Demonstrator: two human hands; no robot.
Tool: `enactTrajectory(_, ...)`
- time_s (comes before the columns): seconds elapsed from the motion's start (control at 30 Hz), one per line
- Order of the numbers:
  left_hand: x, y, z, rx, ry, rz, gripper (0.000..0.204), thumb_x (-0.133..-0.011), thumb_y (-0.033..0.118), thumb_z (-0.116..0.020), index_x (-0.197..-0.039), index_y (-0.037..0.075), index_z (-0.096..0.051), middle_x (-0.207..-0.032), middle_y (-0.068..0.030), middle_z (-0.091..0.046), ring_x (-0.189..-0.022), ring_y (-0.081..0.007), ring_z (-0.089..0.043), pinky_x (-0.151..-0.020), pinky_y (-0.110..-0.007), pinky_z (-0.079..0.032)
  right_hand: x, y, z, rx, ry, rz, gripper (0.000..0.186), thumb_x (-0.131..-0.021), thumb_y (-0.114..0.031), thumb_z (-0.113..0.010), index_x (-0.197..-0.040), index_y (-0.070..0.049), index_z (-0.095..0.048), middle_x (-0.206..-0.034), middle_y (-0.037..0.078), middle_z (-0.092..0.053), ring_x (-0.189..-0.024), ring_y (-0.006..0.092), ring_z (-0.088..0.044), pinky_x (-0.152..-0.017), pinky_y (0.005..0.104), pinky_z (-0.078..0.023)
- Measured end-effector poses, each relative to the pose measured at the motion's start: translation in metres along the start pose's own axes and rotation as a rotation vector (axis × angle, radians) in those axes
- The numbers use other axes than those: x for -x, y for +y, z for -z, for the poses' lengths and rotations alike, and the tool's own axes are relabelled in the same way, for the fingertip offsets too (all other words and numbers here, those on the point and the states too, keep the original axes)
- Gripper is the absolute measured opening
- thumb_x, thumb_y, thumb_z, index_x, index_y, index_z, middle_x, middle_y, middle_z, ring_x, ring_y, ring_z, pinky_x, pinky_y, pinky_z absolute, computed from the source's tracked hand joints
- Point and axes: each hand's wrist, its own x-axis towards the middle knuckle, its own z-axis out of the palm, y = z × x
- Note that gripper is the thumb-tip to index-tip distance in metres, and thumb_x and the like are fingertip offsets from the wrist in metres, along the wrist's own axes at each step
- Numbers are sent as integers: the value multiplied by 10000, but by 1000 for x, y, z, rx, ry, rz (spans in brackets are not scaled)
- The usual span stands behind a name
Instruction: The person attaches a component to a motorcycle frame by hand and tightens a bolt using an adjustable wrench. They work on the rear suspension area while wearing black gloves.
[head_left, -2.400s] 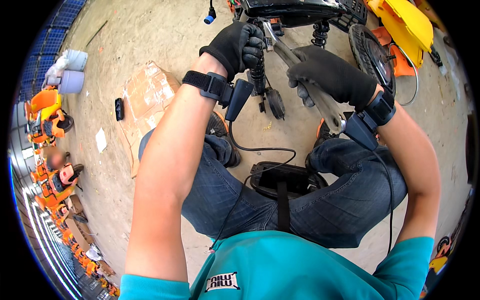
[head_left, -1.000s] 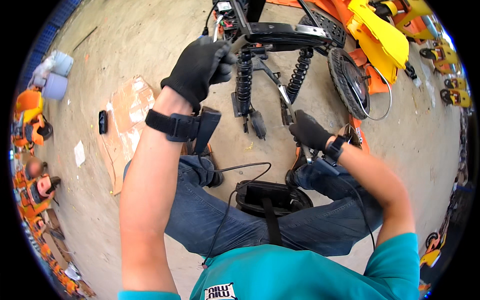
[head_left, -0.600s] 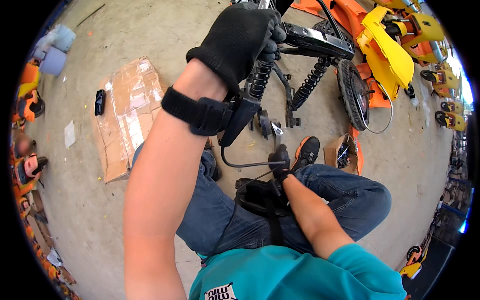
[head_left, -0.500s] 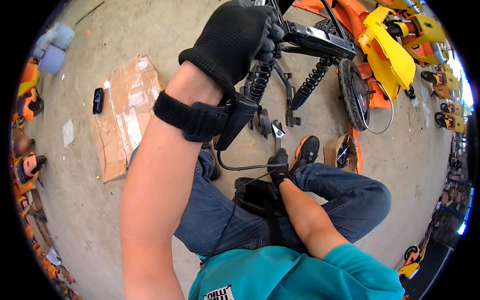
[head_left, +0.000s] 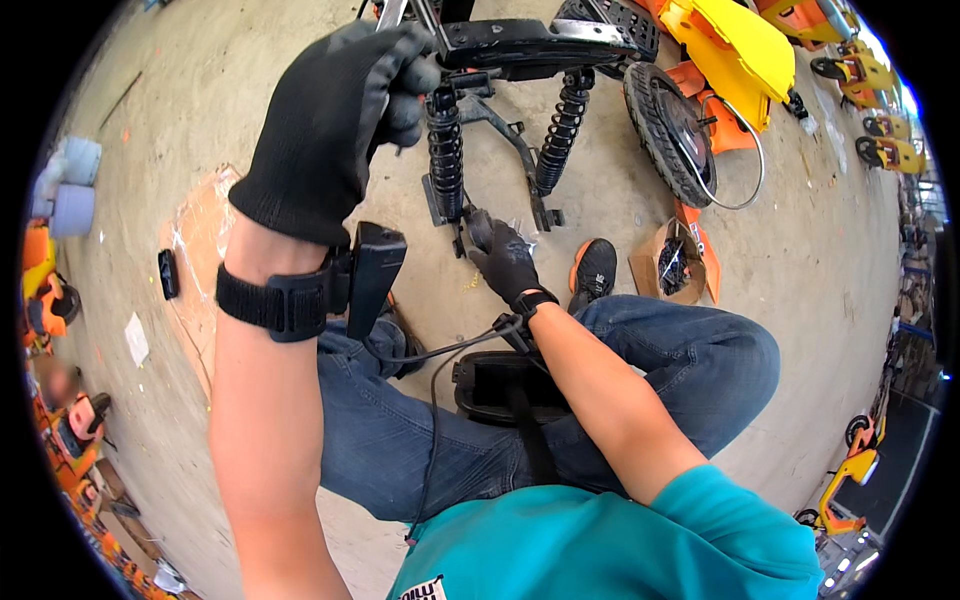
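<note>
My left hand (head_left: 335, 125), in a black glove, is closed at the left end of a black metal scooter frame (head_left: 545, 45). A silver bar (head_left: 392, 12) shows just above its knuckles, and what lies inside the fist is partly hidden. Two black coil-spring shock absorbers (head_left: 445, 150) hang down from the frame. My right hand (head_left: 508, 262), gloved too, reaches to the foot of the left shock, its fingers bent around something dark there that I cannot make out. A shiny metal piece (head_left: 527, 236), probably part of the adjustable wrench, peeks out beside that hand.
A black wheel (head_left: 668, 135) with a looped cable stands right of the frame, near a yellow body panel (head_left: 735, 55). An open cardboard box (head_left: 665, 262) of dark parts sits beyond my shoe. Flattened cardboard (head_left: 195, 270) lies at left. Several scooters line both sides.
The view has shifted, so the frame and my left hand appear farther left. My right hand has moved forward from near my lap to the left shock's foot; the wrench it held is now mostly hidden.
</note>
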Motion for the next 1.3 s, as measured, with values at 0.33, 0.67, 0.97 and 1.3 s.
enactTrajectory(0.33, 4, 8, -5, 11, 194, 268, 303, -961, 232, -485, -1133, 9, -597, -742, 30, -455, -564, -42, -368, -512, -201, -321, -49, 23, 73, -88, -53, -93, 268, -794, -168, -578, -990, 12, -546, -950, 244, -631, -890, 373, -620, -763, 440, -485)
enactTrajectory(0.67, 11, 6, -1, -7, 250, 346, 288, -957, 219, -484, -1123, 8, -589, -712, 36, -428, -546, -41, -350, -499, -204, -308, -60, 56, 63, -169, 112, -161, 435, -813, -202, -617, -1180, 13, -525, -1054, 256, -618, -983, 369, -603, -848, 442, -475)
enactTrajectory(0.97, 18, 1, -6, -52, 133, 299, 324, -986, 222, -449, -1158, -31, -556, -709, 41, -398, -532, -29, -315, -475, -172, -271, -17, 99, 20, 115, 375, -337, 376, -790, -262, -660, -1023, -3, -518, -975, 244, -581, -909, 411, -581, -760, 493, -473)
enactTrajectory(1.3, 21, -8, -7, -82, 153, 399, 316, -973, 223, -474, -1125, -35, -574, -705, 33, -430, -531, -33, -356, -485, -186, -314, 86, 99, -37, 389, -239, -703, 374, -810, -256, -661, -1076, -37, -514, -1063, 192, -568, -943, 358, -641, -776, 453, -532)
